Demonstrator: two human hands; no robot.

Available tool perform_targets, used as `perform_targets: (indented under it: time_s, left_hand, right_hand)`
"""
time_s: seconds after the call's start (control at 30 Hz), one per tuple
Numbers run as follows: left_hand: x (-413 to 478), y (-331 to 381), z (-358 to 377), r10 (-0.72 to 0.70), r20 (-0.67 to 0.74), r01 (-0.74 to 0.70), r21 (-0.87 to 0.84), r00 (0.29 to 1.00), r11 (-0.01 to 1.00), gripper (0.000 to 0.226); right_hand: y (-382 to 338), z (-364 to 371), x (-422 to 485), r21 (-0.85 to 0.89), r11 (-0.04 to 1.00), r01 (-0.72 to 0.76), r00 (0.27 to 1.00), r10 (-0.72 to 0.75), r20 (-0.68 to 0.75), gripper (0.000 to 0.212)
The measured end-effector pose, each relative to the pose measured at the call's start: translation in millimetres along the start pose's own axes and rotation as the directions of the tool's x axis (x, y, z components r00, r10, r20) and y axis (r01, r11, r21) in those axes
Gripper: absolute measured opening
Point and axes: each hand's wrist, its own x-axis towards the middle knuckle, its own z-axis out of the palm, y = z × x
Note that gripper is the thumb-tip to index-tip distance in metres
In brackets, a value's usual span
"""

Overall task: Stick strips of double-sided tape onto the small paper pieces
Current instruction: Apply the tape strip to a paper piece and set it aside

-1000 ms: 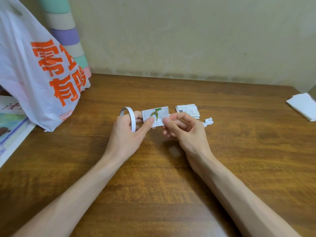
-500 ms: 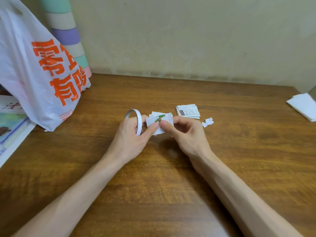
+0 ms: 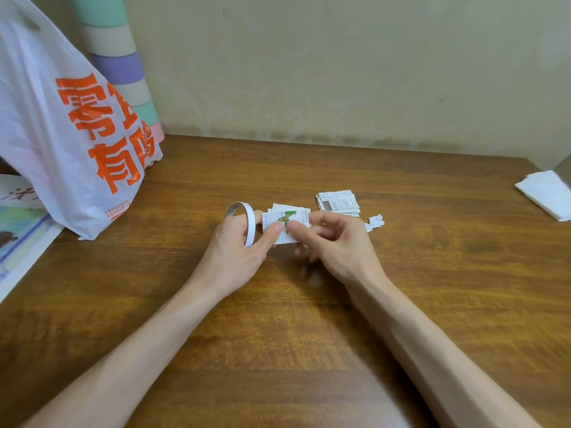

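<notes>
Thumbs have been slid together at mid-piece | paper piece (image 3: 301, 216) is pinched by left hand (image 3: 238, 254) and right hand (image 3: 336, 247) above table (image 3: 278, 350) centre | tape roll (image 3: 249, 222) is gripped in left hand's curled fingers | stack (image 3: 338, 202) toward far edge | risk: tape could be laid crooked, piece being unsupported.

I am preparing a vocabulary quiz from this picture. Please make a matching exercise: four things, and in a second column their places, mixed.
Things: 1 tape roll; 2 paper piece with green print; 3 stack of paper pieces; 4 plastic bag
Places: A far left on the table; B pinched between left hand and right hand; C held by the left hand alone; D on the table beyond the right hand
Pairs: 1-C; 2-B; 3-D; 4-A
</notes>
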Motion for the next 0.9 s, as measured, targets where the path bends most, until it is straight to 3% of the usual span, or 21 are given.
perform_targets:
  time_s: [0.1, 0.2, 0.27, 0.37, 0.57, 0.7, 0.8, 0.9]
  left_hand:
    - [0, -5, 0, -0.022, -0.026, 0.022, -0.016, 0.999, 1.000, 0.013]
    - [3, -6, -3, -0.046, -0.044, 0.045, -0.013, 0.998, 0.999, 0.014]
    - [3, -9, -7, -0.066, 0.076, 0.058, 0.100, 0.995, 0.993, 0.015]
    - [4, -14, -11, -0.070, 0.213, 0.041, 0.140, 0.974, 0.989, 0.015]
    - [-3, 1, -11, 0.051, 0.309, -0.111, 0.182, 0.950, 0.977, 0.031]
    - [-6, 4, -8, 0.135, 0.287, -0.182, 0.143, 0.948, 0.973, 0.042]
    - [-5, 3, -6, 0.189, 0.207, -0.213, 0.102, 0.960, 0.972, 0.036]
    - [-4, 3, -6, 0.202, 0.139, -0.216, 0.100, 0.970, 0.971, 0.031]
  right_hand:
    - [3, 0, 2, 0.011, 1.000, -0.006, 1.000, 0.006, -0.001, 0.036]
    - [6, -7, 10, -0.063, 0.998, 0.017, 0.995, -0.023, -0.102, 0.017]
    - [11, -19, 21, -0.160, 0.986, 0.051, 0.978, -0.082, -0.192, 0.009]
    - [14, -38, 31, -0.332, 0.939, 0.086, 0.930, -0.196, -0.312, 0.023]
    - [11, -50, 42, -0.522, 0.851, 0.061, 0.866, -0.305, -0.396, 0.028]
    - [18, -48, 57, -0.652, 0.758, 0.017, 0.875, -0.327, -0.357, 0.047]
    - [21, -46, 57, -0.823, 0.566, -0.043, 0.857, -0.403, -0.322, 0.072]
    - [16, -42, 53, -0.855, 0.519, 0.010, 0.782, -0.536, -0.316, 0.064]
